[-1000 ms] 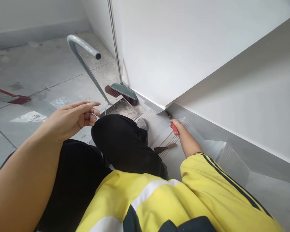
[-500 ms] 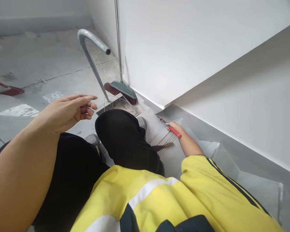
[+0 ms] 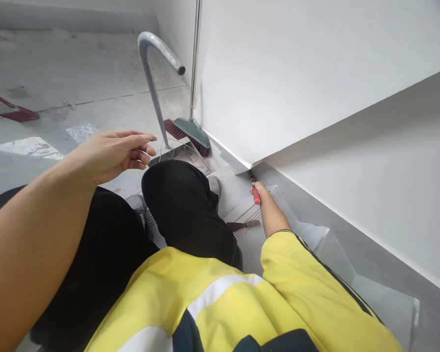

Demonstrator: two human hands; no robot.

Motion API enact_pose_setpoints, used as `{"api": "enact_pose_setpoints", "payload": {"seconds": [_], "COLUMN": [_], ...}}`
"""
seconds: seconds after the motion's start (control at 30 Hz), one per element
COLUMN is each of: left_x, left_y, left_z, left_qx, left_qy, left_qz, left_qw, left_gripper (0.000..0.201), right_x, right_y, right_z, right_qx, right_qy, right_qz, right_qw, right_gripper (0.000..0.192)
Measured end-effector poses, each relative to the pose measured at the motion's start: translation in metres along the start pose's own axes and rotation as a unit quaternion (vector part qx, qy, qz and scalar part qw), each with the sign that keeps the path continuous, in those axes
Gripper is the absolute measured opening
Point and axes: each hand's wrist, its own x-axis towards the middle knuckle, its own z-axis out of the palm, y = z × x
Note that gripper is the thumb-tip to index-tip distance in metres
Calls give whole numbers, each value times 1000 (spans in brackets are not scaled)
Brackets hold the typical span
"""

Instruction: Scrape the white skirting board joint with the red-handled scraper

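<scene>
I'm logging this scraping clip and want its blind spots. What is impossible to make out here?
Head view only:
- Red-handled tool: its working tip is too small to see at the wall's foot; the right hand covers part of the handle.
- Green broom: its pole runs off the top edge.
- Wooden-handled scraper: its blade goes behind the black-trousered knee.

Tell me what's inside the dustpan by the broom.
The dustpan holds grey dust and rubble. Its near part is hidden behind the knee, so what lies there cannot be seen.
</scene>
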Motion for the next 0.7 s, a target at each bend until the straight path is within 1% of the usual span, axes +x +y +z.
{"api": "enact_pose_setpoints", "payload": {"seconds": [0.13,0.37,0.5,0.7], "left_x": [6,10,9,9], "left_y": [-3,-3,-1,-3], "left_z": [0,1,1,0], "left_qx": [4,-1,-4,0], "left_qy": [-9,-29,-14,-9], "left_qz": [-12,-3,2,-1], "left_qw": [1000,1000,1000,1000], "left_gripper": [34,33,33,35], "right_x": [2,6,6,2], "right_y": [1,-3,-2,-1], "right_z": [7,14,17,20], "right_qx": [4,5,2,4], "right_qy": [14,32,42,47], "right_qz": [-2,7,6,14], "right_qw": [1000,999,999,999], "right_gripper": [27,29,30,28]}}
